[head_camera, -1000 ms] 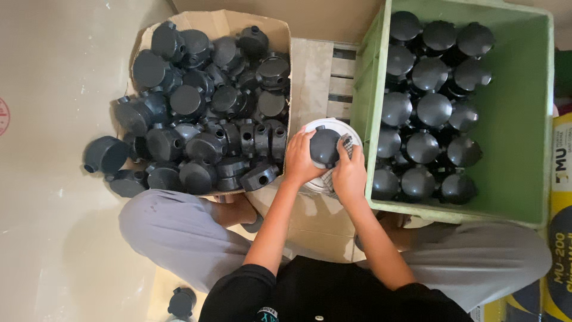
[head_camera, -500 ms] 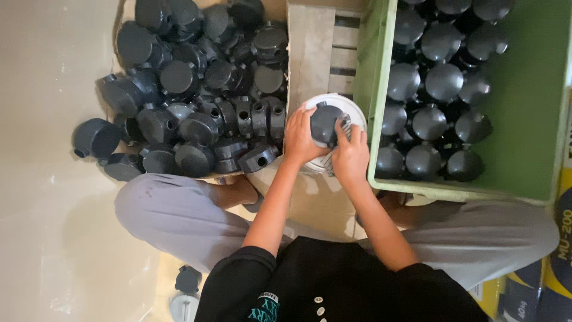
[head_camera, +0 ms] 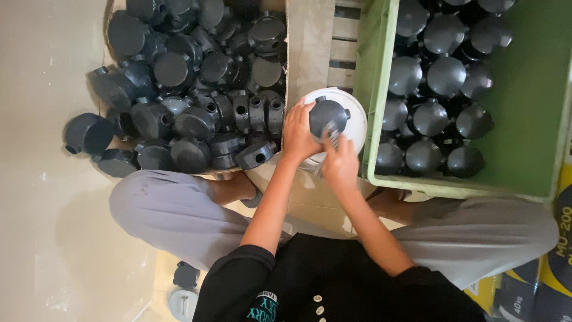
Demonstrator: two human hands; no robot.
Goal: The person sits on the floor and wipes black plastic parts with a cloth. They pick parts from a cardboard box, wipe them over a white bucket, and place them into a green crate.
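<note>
A round dark grey plastic box point(head_camera: 328, 114) with short side sockets rests on top of a white bucket point(head_camera: 356, 122) between my knees. My left hand point(head_camera: 300, 132) grips the box's left side. My right hand point(head_camera: 339, 162) is just below the box and holds a small thin tool point(head_camera: 331, 136) whose tip points at the box. A heap of the same grey boxes point(head_camera: 196, 89) lies in a cardboard carton to the left. More of them, lids up, stand in rows in a green crate point(head_camera: 375, 71) to the right.
Two loose grey boxes point(head_camera: 89, 134) lie on the pale floor left of the carton. A wooden slatted board point(head_camera: 345, 42) shows between carton and crate. A small dark part point(head_camera: 186, 275) and a white lid point(head_camera: 182, 303) lie by my left thigh. Yellow and black bags point(head_camera: 554, 262) sit bottom right.
My right hand has drawn back from the top of the box to just below it, with the tool. The view has shifted, so everything sits higher and closer in frame.
</note>
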